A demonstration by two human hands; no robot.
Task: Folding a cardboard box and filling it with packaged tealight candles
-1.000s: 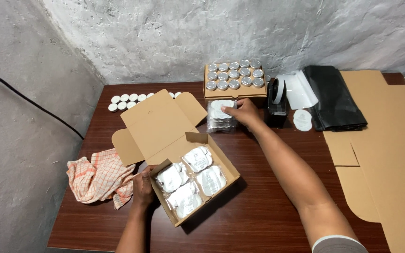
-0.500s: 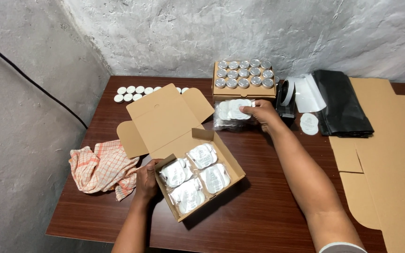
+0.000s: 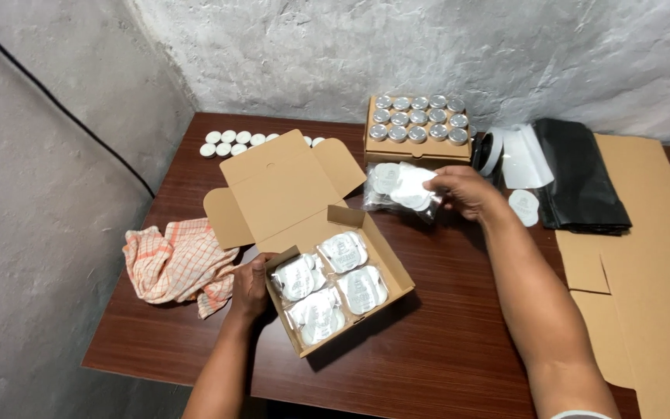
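An open cardboard box (image 3: 393,268) lies on the brown table (image 3: 443,341), its lid flap standing back. Inside it are several clear packets of white round pieces (image 3: 340,281). My left hand (image 3: 250,285) grips the box's near left wall. My right hand (image 3: 465,190) reaches to the far side and holds a white round piece at the mouth of a clear plastic bag of the same pieces (image 3: 397,186), which lies just beyond the box.
A cardboard tray of small silver-lidded jars (image 3: 419,128) stands at the back. White caps (image 3: 226,142) lie at the back left. An orange checked cloth (image 3: 174,260) lies left. Black plastic bag (image 3: 579,178), tape roll (image 3: 487,151) and flat cardboard sheets (image 3: 653,264) fill the right.
My right hand has drawn slightly right from the plastic bag with a white piece in its fingers. My left hand stays on the box. The camera view has shifted a little.
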